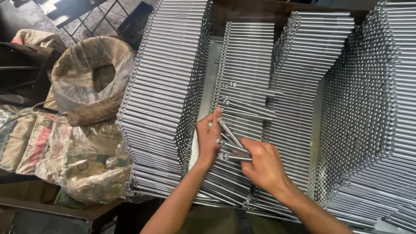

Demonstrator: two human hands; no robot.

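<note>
Workshop setting: a metal worktop (pixel 207 78) carries tall stacks of bright steel rods (pixel 167 86), ranked in rows from left to right. Left of the worktop lie plastic-wrapped sacks (pixel 65 147) and a wrapped coil (pixel 93 78). At near centre, the left hand (pixel 208 138) and right hand (pixel 262 164) meet over a low stack. A small bundle of loose rods (pixel 232 145) lies between them; the fingers of both hands are curled around it, gripping.
</note>
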